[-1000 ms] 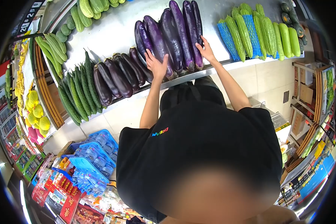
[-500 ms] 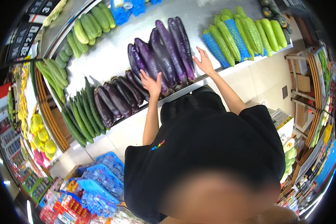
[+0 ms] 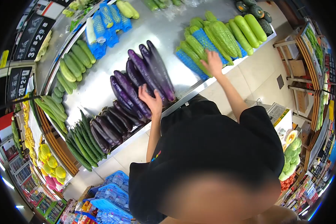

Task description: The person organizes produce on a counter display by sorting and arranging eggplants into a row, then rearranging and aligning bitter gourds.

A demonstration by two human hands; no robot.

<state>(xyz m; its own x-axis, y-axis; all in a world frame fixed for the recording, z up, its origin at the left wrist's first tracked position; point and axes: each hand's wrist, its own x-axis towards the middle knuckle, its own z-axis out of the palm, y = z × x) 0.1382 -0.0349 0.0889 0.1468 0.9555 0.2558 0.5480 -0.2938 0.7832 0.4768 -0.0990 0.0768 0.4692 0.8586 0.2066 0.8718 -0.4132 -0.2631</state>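
Note:
My left hand rests with spread fingers over the row of long purple eggplants on the metal display counter. Its fingers touch the eggplants without closing round one. Farther right, my right hand lies on the near end of the light green, bumpy bitter melons, fingers stretched out. Blue mesh sleeves cover some of those melons. Shorter, darker eggplants lie side by side to the left of my left hand, with dark green cucumbers beyond them.
Smooth pale green gourds and dark round squashes lie at the counter's right end. Paler cucumbers and blue-netted vegetables sit toward the back left. Blue crates of bottles stand on the floor at left.
My right hand has moved from beside the eggplants rightward onto the bitter melons. My left hand stays over the eggplants. The view has shifted, showing more of the counter's back.

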